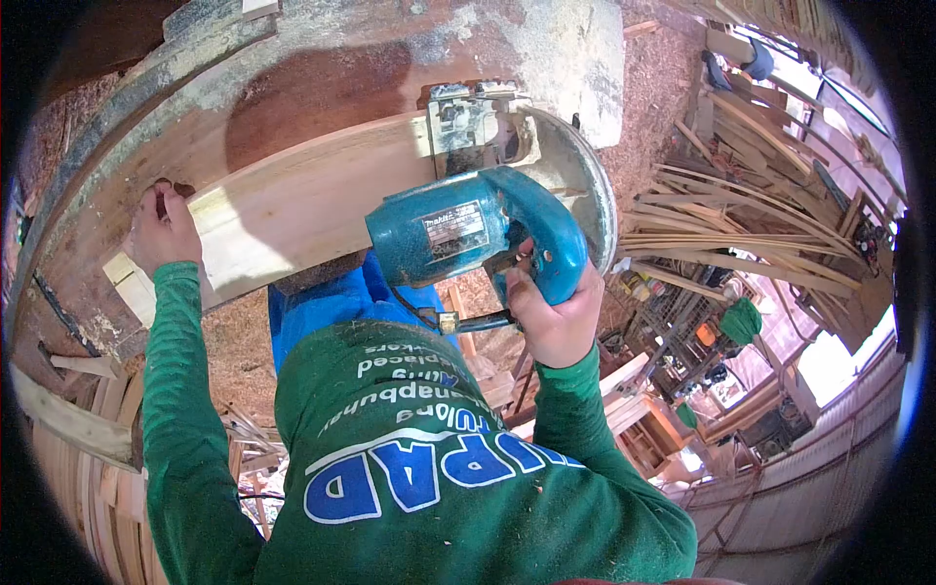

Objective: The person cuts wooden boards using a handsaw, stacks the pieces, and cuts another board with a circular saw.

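A pale wooden board [302, 200] lies along the workbench [331, 88]. My right hand [561, 317] is wrapped around the rear handle of a blue circular saw [434, 229]. The saw's metal base covers the right end of the board, and its round guard faces right. A black power cord [483, 322] leaves the saw below the handle. My left hand [168, 229] lies across the left part of the board, its fingers bent together over the far edge. The blade is hidden.
Long thin wood strips [741, 234] are piled at the right. Several boards [112, 487] stand at the lower left. A curved wooden rim [146, 88] borders the bench. Sawdust covers the ground, and a metal rack [682, 327] with assorted items stands at right.
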